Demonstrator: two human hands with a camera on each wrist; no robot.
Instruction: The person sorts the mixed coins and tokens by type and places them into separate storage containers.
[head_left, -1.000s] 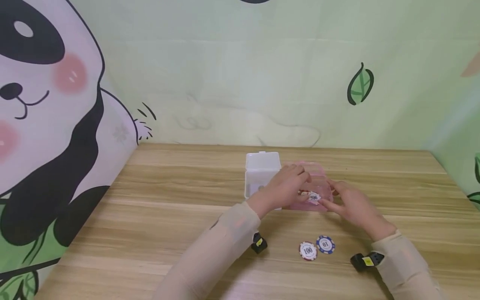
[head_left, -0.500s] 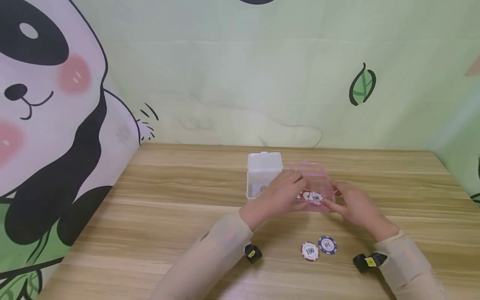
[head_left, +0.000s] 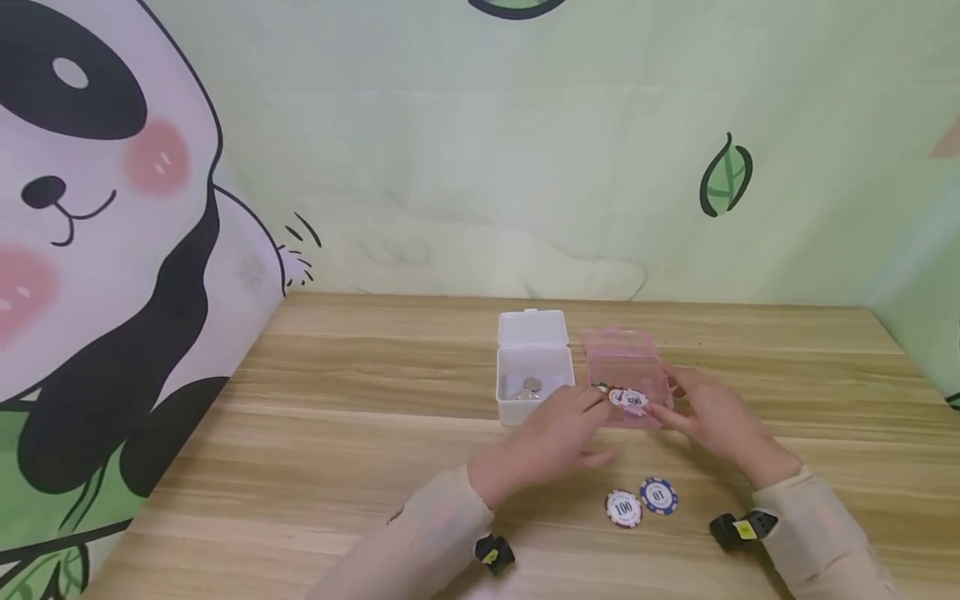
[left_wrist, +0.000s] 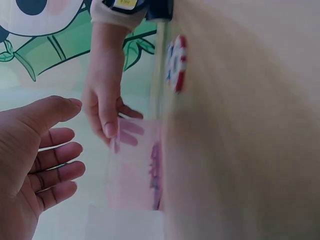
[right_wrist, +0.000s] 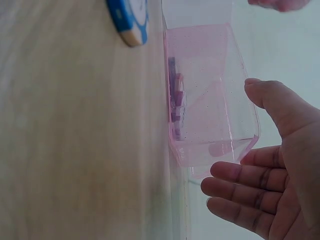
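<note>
In the head view, my left hand [head_left: 551, 442] hovers before the pink see-through box [head_left: 628, 368], its fingers loose and nothing in them. The left wrist view shows that hand's thumb and fingers apart. My right hand [head_left: 712, 421] steadies the pink box at its right front corner, thumb on the front wall and index finger at the side. Several poker chips [head_left: 633, 402] lie inside the box; one reads 500. On the table in front are a red-edged poker chip [head_left: 623, 508] marked 100 and a blue-edged poker chip [head_left: 658, 496] marked 10.
Left of the pink box stands a white box [head_left: 522, 412], lid up, with a few coin-like discs [head_left: 532, 385] in it. Both boxes stand on a wood-grain table [head_left: 360, 400]. A printed panda backdrop [head_left: 480, 167] rises behind the table.
My left hand has drawn out of the pink box, back toward me and slightly left, uncovering the chips and the white box. The right hand stays at the pink box's corner.
</note>
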